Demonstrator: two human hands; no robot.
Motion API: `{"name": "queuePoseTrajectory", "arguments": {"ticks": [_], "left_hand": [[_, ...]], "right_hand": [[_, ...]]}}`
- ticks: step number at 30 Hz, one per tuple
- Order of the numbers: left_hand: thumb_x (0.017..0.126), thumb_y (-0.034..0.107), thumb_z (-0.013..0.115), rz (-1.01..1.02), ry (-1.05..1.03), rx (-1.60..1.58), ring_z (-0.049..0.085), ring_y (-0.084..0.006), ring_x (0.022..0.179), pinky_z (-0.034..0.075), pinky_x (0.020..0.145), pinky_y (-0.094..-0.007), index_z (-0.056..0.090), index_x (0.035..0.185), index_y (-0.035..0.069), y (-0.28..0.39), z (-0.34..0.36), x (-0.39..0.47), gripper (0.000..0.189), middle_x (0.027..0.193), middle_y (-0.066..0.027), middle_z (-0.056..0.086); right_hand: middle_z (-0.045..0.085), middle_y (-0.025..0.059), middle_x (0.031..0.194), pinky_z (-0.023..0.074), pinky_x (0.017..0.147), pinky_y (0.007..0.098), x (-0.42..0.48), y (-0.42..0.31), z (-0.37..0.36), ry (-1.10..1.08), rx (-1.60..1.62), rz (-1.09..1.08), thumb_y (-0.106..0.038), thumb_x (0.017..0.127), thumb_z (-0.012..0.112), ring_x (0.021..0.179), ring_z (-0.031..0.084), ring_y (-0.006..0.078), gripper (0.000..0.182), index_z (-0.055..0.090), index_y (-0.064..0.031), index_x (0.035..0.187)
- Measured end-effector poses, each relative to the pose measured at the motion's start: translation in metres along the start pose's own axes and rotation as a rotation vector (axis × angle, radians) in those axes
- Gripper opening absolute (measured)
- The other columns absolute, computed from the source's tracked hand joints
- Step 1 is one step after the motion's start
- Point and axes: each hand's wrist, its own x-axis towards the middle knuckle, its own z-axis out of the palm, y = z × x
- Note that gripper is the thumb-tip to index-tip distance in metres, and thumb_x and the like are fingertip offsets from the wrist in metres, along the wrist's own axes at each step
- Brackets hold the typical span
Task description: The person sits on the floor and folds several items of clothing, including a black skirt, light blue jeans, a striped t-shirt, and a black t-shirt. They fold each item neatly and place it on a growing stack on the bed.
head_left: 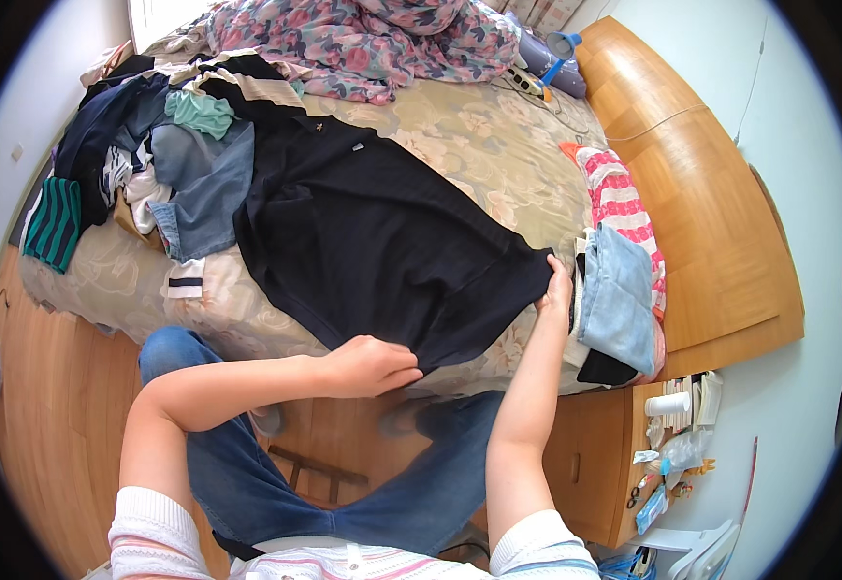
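A large black knit garment point(377, 225) lies spread over the near half of the bed, with a small emblem and a pale tag near its far end. My left hand point(374, 366) is closed on its near edge, at the side of the mattress. At the garment's right corner, my right hand point(556, 286) grips the cloth between thumb and fingers. Just right of that hand rests a stack of folded clothes with light blue jeans point(617, 297) on top. Blue denim point(203, 188) and a mint green cloth point(200, 114) touch or lie near the garment's left side.
A pile with a green striped cloth point(55, 225) covers the bed's left end. A floral quilt point(363, 43) and a blue lamp point(560, 54) are at the far side. Right are a wooden headboard point(704, 217) and a nightstand point(588, 464) bearing small items.
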Motion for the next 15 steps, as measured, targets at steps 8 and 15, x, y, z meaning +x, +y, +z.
{"name": "queuePoseTrajectory", "arguments": {"ticks": [8,15], "left_hand": [[0.1,0.015,0.054,-0.395,0.331,-0.28,0.046,-0.0167,0.072,0.04,0.067,-0.0301,0.051,0.084,-0.003,-0.034,-0.013,-0.023,0.024,0.076,-0.0059,0.048],[0.104,0.028,0.049,-0.902,0.537,-1.025,0.061,-0.0092,0.083,0.051,0.077,-0.0266,0.062,0.097,0.008,-0.059,-0.017,-0.065,0.025,0.09,0.002,0.063]], "right_hand": [[0.061,0.0073,0.106,0.0496,0.088,0.0393,-0.035,0.017,0.111,-0.166,0.014,-0.397,-0.021,0.095,0.063,0.101,0.062,0.0226,0.029,0.055,0.0002,0.113],[0.064,0.0074,0.12,0.0459,0.095,0.0335,-0.06,0.045,0.123,-0.452,-0.775,-0.38,-0.028,0.1,0.059,0.11,0.059,0.0155,0.04,0.057,-0.0021,0.13]]}}
